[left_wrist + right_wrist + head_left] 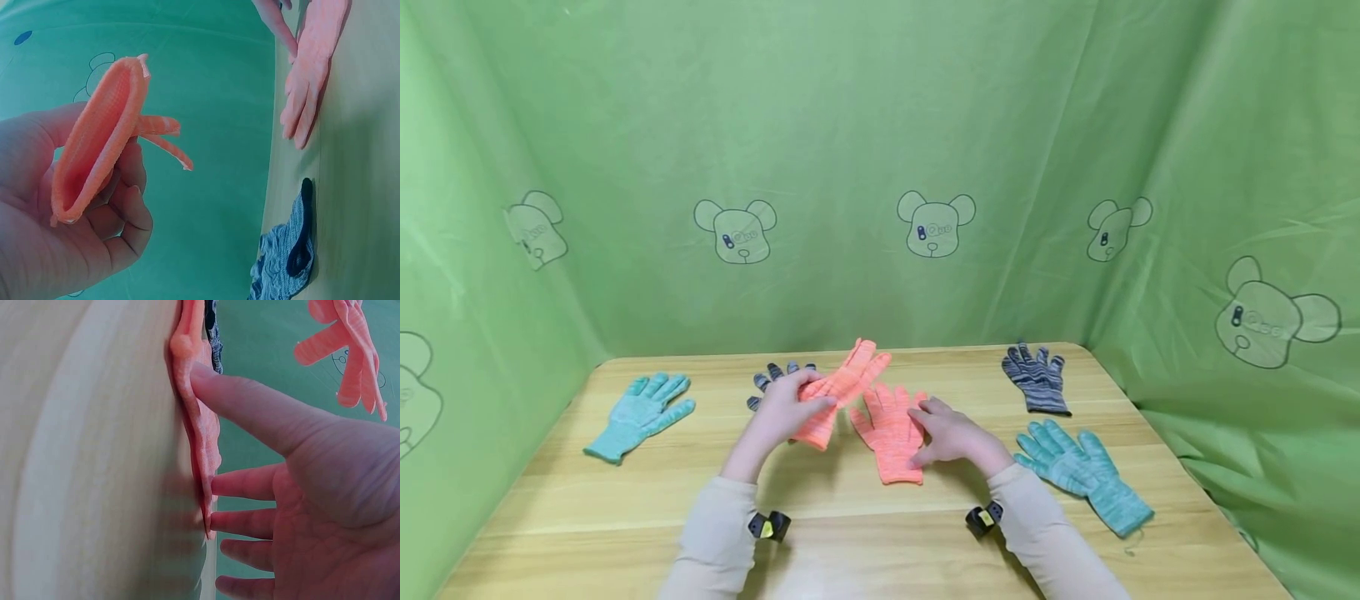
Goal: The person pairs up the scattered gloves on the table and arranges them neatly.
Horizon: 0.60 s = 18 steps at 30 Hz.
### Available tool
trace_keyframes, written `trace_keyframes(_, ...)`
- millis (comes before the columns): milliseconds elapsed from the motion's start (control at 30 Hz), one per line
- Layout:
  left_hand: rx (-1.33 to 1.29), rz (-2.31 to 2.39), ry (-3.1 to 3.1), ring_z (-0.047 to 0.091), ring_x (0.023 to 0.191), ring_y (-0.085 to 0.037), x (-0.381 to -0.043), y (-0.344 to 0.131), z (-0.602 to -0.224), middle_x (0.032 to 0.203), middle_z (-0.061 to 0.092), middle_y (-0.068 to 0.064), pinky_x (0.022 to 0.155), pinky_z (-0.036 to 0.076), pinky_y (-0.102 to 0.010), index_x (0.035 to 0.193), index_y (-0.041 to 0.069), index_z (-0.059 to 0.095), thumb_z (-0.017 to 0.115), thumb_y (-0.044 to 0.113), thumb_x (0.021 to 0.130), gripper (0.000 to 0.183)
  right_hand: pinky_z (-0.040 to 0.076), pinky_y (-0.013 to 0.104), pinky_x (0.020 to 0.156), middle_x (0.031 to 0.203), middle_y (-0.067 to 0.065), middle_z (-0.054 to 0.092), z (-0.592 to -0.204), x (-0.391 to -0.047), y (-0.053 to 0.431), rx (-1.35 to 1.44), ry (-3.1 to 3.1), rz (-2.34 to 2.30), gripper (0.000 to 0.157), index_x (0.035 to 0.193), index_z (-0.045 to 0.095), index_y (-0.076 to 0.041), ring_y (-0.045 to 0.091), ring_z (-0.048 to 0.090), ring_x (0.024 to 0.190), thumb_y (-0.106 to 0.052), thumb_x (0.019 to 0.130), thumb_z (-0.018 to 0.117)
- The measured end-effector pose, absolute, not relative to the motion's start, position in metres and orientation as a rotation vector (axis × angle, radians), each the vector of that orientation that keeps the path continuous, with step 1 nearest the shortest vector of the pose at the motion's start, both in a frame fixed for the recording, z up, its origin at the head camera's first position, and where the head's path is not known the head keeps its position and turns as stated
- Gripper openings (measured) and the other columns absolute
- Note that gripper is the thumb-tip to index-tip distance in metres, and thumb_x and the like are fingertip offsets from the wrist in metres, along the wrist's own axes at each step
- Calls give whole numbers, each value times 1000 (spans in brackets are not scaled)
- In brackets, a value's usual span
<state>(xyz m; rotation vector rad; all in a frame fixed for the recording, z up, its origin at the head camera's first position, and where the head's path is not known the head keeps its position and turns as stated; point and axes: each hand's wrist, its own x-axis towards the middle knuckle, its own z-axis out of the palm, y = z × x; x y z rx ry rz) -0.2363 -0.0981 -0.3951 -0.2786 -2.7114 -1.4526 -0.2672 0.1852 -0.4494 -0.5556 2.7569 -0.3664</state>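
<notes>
Our left grip [781,408] pinches one coral glove [848,379] near its cuff, held above the tabletop [865,533]; our right grip [951,433] clasps nothing, its outstretched thumb and fingers touching the second coral glove [895,446], lying on the wood. To do this well, we should pinch lightly, so the knit doesn't bunch, and steady the lower glove with spread fingers. Both look soft and flecked; the raised one's cuff gapes, its fingers slanting up and rightward.
</notes>
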Motion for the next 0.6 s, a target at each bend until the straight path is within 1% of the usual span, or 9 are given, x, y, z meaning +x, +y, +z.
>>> trace_keyframes(433,-271,-1461,-2670,58,76,-14,-239,-86,-399,99,70,-9,66,47,-26,115,10,67,76,26,84,36,25,57,118,158,22,27,-451,-267,187,-557,2762,-373,94,149,38,-7,41,18,148,-46,75,80)
trace_keyframes(600,-278,-1485,-2653,58,74,-14,-242,-83,-403,97,69,-9,64,48,-26,113,9,67,76,24,84,34,24,58,118,158,22,27,-452,-268,187,-560,2766,-375,95,149,38,-7,42,18,148,-47,74,80)
